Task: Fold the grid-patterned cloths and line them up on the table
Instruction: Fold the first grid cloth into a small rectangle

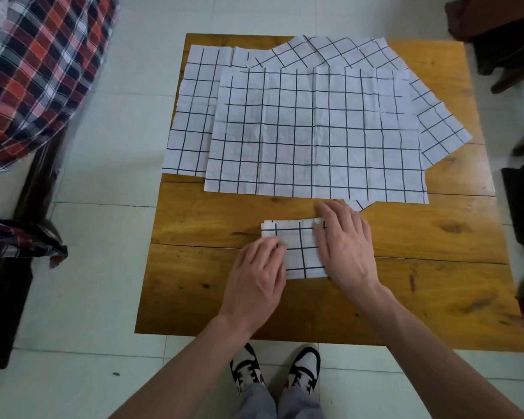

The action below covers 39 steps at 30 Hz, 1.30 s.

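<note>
Both hands, L [259,275] & R [344,240], press flat on folded cloth [298,249], prob. to set creases; flat cloths [315,131] wait behind.

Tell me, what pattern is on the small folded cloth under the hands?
White with a thin black grid, seen in the head view on the folded cloth.
</note>
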Tool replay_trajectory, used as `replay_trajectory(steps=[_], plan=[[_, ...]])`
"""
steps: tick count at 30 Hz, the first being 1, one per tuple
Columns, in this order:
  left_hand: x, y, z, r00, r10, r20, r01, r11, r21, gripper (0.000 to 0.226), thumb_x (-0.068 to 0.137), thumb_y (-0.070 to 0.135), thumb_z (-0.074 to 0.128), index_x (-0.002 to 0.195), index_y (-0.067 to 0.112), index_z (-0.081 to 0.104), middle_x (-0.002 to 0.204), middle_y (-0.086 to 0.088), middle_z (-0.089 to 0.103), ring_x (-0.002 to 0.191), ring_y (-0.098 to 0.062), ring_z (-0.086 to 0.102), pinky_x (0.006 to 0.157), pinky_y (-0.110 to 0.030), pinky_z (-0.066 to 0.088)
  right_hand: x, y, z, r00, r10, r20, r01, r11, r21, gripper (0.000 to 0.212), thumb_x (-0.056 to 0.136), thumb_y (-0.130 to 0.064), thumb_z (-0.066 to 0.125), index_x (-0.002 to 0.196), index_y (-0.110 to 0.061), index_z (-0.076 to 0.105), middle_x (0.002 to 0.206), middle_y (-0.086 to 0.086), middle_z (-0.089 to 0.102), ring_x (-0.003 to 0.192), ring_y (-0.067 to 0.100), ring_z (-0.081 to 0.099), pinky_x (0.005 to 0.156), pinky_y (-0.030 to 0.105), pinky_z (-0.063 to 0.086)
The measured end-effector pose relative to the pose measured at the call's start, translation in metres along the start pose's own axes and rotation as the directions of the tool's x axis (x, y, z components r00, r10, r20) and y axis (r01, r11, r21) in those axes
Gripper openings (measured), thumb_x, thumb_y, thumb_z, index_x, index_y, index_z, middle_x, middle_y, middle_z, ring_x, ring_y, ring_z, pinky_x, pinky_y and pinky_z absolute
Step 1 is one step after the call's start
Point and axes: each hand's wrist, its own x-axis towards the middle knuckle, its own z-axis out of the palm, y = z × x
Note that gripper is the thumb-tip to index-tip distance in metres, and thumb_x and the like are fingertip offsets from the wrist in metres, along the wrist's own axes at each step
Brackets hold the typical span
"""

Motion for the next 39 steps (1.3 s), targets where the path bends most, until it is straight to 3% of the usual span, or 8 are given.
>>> replay_trajectory(steps=[3,6,8,11,15,22,30,39], plan=[[-0.012,0.001,0.008,0.997,0.002,0.074,-0.009,0.995,0.102,0.053,0.111,0.036,0.029,0.156,0.012,0.042,0.161,-0.009,0.044,0.152,-0.023,0.036,0.127,-0.044,0.029,-0.019,-0.005,-0.005,0.996,-0.080,0.025,0.080,0.997,0.011,0.049,0.112,-0.025,0.035,0.159,-0.011,0.037,0.165,0.010,0.038,0.158,0.024,0.024,0.126,0.050,0.024],[-0.018,0.000,0.015,0.991,-0.028,0.128,0.009,0.989,0.146,0.061,0.113,0.046,0.021,0.163,0.013,0.027,0.171,-0.011,0.024,0.159,-0.026,0.020,0.128,-0.050,0.025,-0.053,-0.013,0.000,0.974,-0.193,0.119,0.198,0.980,-0.035,0.064,0.106,-0.018,0.041,0.165,-0.014,0.017,0.173,0.007,0.016,0.161,0.020,0.006,0.127,0.048,0.013],[-0.018,0.002,0.017,0.987,-0.036,0.156,0.008,0.984,0.179,0.065,0.112,0.050,0.016,0.166,0.014,0.018,0.174,-0.011,0.013,0.161,-0.026,0.010,0.128,-0.053,0.022,-0.076,-0.015,0.006,0.957,-0.250,0.145,0.258,0.966,-0.032,0.062,0.107,-0.020,0.041,0.165,-0.014,0.020,0.173,0.008,0.017,0.161,0.020,0.007,0.126,0.048,0.015],[-0.014,0.004,0.016,0.984,-0.035,0.174,-0.002,0.979,0.205,0.065,0.111,0.048,0.016,0.167,0.016,0.011,0.175,-0.010,0.002,0.162,-0.025,0.001,0.127,-0.055,0.021,-0.097,-0.015,0.015,0.953,-0.233,0.195,0.241,0.970,-0.019,0.057,0.113,-0.039,0.026,0.164,-0.015,0.026,0.173,0.006,0.019,0.161,0.020,0.012,0.126,0.047,0.018],[-0.014,0.005,0.014,0.986,-0.006,0.164,-0.032,0.974,0.226,0.063,0.112,0.042,0.022,0.167,0.016,0.010,0.175,-0.011,0.004,0.162,-0.026,0.002,0.129,-0.053,0.019,-0.101,-0.014,0.022,0.951,-0.167,0.259,0.182,0.983,-0.036,0.065,0.112,-0.053,0.017,0.166,-0.016,0.021,0.174,0.005,0.015,0.161,0.019,0.008,0.128,0.045,0.012],[-0.037,0.008,0.018,0.973,0.042,0.228,-0.085,0.980,0.180,0.062,0.112,0.042,0.024,0.166,0.013,0.015,0.175,-0.010,0.010,0.162,-0.023,0.007,0.127,-0.048,0.028,-0.097,-0.015,0.021,0.944,-0.157,0.290,0.173,0.984,-0.030,0.064,0.113,-0.051,0.017,0.166,-0.015,0.018,0.174,0.005,0.013,0.161,0.018,0.006,0.128,0.044,0.012],[-0.037,0.003,0.013,0.947,0.034,0.319,-0.101,0.975,0.198,0.073,0.110,0.058,0.020,0.167,0.018,-0.001,0.175,-0.006,-0.007,0.162,-0.020,-0.007,0.130,-0.044,0.008,-0.098,0.014,0.011,0.928,-0.172,0.331,0.212,0.973,-0.089,0.073,0.110,-0.058,0.020,0.167,-0.014,0.008,0.175,0.004,0.006,0.161,0.017,0.002,0.128,0.045,0.012],[-0.035,0.004,0.005,0.937,0.050,0.344,-0.105,0.984,0.144,0.084,0.106,0.069,0.021,0.167,0.017,-0.004,0.175,-0.006,-0.010,0.161,-0.021,-0.010,0.129,-0.044,0.002,-0.107,0.037,-0.002,0.948,-0.021,0.319,0.074,0.986,-0.152,0.076,0.108,-0.062,0.018,0.167,-0.016,0.005,0.175,0.003,0.006,0.161,0.016,0.002,0.128,0.046,0.015]])
